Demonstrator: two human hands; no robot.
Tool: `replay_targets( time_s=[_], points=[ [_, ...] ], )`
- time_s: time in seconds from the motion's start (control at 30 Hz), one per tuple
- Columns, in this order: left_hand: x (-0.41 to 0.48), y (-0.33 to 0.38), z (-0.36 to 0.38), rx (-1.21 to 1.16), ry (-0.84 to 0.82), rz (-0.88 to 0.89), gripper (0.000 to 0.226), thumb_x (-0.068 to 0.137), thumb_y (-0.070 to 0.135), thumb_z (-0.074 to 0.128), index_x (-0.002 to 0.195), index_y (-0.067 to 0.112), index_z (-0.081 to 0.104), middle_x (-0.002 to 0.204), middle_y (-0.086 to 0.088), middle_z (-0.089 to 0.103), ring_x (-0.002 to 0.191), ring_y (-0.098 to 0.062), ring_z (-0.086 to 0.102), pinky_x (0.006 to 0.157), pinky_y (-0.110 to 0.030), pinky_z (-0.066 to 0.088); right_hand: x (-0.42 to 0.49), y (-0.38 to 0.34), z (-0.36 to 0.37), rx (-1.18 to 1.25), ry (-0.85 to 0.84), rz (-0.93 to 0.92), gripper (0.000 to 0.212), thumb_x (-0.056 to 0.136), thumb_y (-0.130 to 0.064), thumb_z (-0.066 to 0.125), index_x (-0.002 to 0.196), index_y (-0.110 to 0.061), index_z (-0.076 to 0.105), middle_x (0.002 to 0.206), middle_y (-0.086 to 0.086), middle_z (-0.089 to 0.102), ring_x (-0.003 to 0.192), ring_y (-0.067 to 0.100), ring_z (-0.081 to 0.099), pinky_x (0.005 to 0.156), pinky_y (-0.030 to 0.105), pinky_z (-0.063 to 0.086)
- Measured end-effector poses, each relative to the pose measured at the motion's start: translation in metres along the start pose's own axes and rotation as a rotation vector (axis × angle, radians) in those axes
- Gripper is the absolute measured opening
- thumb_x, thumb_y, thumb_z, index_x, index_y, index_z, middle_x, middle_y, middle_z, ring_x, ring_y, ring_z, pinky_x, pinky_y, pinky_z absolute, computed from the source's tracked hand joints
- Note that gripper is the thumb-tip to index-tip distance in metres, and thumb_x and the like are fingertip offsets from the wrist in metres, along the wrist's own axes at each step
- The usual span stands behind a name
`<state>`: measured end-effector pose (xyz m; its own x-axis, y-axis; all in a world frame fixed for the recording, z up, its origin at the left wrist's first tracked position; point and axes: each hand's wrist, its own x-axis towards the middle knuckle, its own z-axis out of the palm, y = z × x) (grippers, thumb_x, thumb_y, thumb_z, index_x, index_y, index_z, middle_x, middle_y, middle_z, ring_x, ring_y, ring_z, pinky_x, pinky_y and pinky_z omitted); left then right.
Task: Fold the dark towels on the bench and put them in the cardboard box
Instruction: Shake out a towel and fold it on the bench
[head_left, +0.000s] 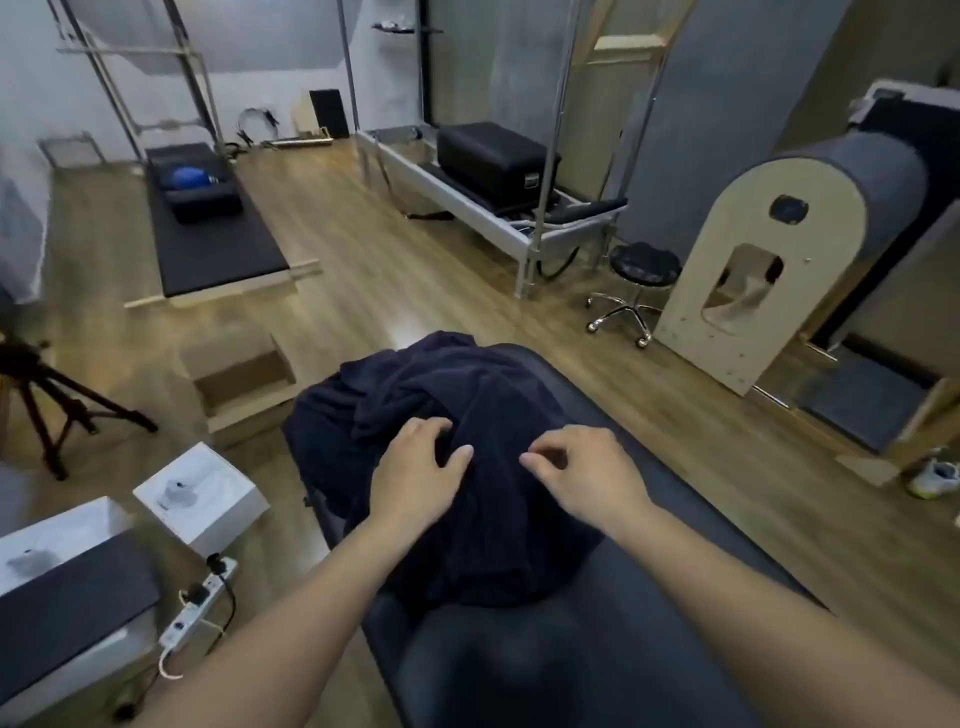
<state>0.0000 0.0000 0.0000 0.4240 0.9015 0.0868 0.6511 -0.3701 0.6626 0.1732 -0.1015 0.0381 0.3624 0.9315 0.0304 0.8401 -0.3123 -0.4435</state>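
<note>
Left hand (415, 478), right hand (587, 478) bare; forearms (291, 613) bare.

The dark padded table (623, 649) carries a crumpled heap of dark towels (467, 395) at its far end. On the wooden floor (415, 270) just left of that end stands an open cardboard box (244, 384).

Two hands (422, 470) (582, 470), one towel pile (467, 384), one cardboard box (247, 413)
</note>
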Motion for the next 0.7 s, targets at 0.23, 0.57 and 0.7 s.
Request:
replay_targets(
  time_s=[0.23,0.57,0.7],
  points=[
    [0.058,-0.003,0.021,-0.173,-0.128,-0.069,0.013,0.088,0.032,0.069,0.088,0.023,0.059,0.078,0.01,0.061,0.076,-0.011,0.059,0.071,-0.031,0.052,0.061,-0.018,0.049,0.188,-0.192,0.2,0.035,0.09,-0.057,0.052,0.089,-0.023,0.059,0.083,-0.01,0.063,0.08,0.014,0.06,0.07,0.034,0.051],
    [0.107,0.124,0.008,-0.792,-0.325,-0.041,0.022,0.099,0.012,0.054,0.081,0.012,0.067,0.073,0.004,0.066,0.071,-0.009,0.059,0.071,-0.023,0.048,0.063,-0.011,-0.046,1.068,0.109,0.423,0.036,0.09,-0.034,0.068,0.12,-0.016,0.056,0.098,0.0,0.072,0.081,0.013,0.069,0.06,0.022,0.051],
    [0.1,0.252,-0.005,-0.964,-0.465,0.192,0.027,0.1,0.011,0.051,0.076,0.011,0.064,0.068,0.001,0.065,0.066,-0.01,0.059,0.067,-0.024,0.049,0.022,0.005,-0.155,1.131,0.294,0.351,0.05,0.09,-0.033,0.068,0.133,-0.029,0.043,0.119,0.001,0.068,0.102,0.02,0.069,0.083,0.041,0.059]
  ],
)
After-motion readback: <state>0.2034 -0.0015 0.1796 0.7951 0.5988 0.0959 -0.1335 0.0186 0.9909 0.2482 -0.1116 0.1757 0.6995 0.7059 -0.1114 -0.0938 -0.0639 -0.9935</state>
